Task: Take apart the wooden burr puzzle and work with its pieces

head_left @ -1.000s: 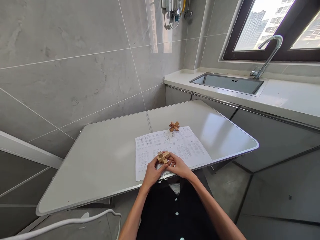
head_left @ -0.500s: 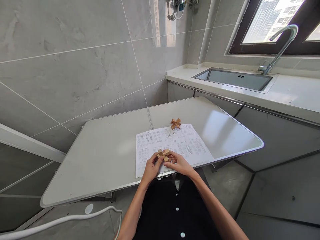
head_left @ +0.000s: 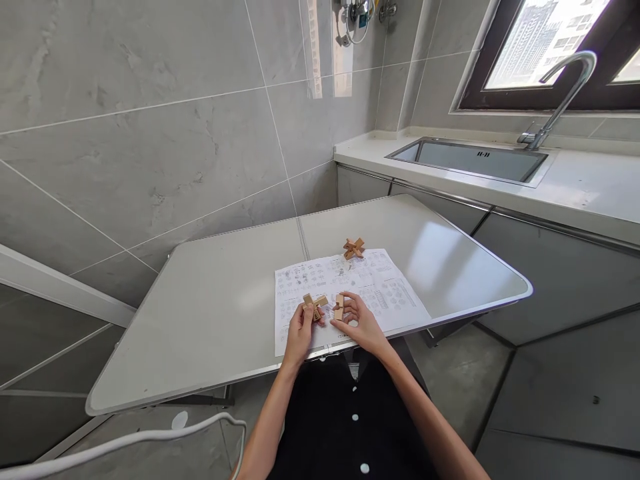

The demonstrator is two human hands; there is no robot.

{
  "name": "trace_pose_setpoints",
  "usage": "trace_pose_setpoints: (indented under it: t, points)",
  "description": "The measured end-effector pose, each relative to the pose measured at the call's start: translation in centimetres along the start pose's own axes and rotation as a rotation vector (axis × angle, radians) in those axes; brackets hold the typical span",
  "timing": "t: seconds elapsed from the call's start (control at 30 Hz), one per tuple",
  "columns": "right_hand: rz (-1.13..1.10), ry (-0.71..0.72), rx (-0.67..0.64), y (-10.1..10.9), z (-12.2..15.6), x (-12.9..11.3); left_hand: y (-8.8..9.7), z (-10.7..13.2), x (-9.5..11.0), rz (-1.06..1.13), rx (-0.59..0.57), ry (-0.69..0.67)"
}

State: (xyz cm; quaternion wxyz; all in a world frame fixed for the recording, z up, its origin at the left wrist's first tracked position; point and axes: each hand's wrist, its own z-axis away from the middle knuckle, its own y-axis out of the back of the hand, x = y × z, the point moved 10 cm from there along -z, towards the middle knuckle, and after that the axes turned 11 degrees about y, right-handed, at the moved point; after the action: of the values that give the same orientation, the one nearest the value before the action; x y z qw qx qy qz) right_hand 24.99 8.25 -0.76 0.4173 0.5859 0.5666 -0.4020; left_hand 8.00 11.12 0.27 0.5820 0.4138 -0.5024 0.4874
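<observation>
My left hand point(head_left: 300, 331) grips a small cluster of interlocked wooden puzzle pieces point(head_left: 313, 305) just above the printed instruction sheet point(head_left: 350, 292). A short gap to the right, my right hand point(head_left: 359, 321) pinches a single wooden piece point(head_left: 339, 307) between its fingertips. Both hands hover over the near edge of the white folding table point(head_left: 215, 313). A second, assembled wooden burr puzzle point(head_left: 354, 248) rests at the far edge of the sheet, out of both hands' reach.
Grey tiled wall runs behind the table. A counter with a steel sink point(head_left: 470, 160) and curved tap point(head_left: 560, 100) stands to the right under a window. A white chair rail point(head_left: 125, 443) curves at the lower left. Grey floor lies to the right.
The wooden puzzle that both hands held together has come apart: my left hand keeps the cluster, and my right hand has drawn one piece away to the right.
</observation>
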Motion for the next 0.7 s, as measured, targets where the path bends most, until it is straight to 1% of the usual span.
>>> trace_pose_setpoints:
  t: [0.1, 0.23, 0.4, 0.47, 0.6, 0.7]
  points:
    - [0.084, 0.052, 0.068, 0.6, -0.1, 0.0, -0.3, 0.1, 0.2, -0.012, -0.02, 0.001]
    - [0.233, 0.119, 0.121, 1.0, -0.1, -0.3, -0.3, 0.2, 0.3, -0.02, -0.025, -0.001]
    - [0.427, 0.224, 0.071, -0.3, 0.0, -1.2, -0.6, 0.4, 0.5, -0.017, -0.054, -0.002]
    - [0.487, 0.249, 0.069, -0.6, 0.1, -1.4, -0.7, 0.6, 0.6, -0.016, -0.06, -0.002]
    - [0.578, 0.259, 0.077, -1.0, 0.2, -1.4, -0.7, 0.7, 0.6, -0.018, -0.061, 0.001]
    - [0.613, 0.249, 0.06, -1.2, 0.3, -1.2, -0.8, 0.7, 0.5, -0.013, -0.062, -0.001]
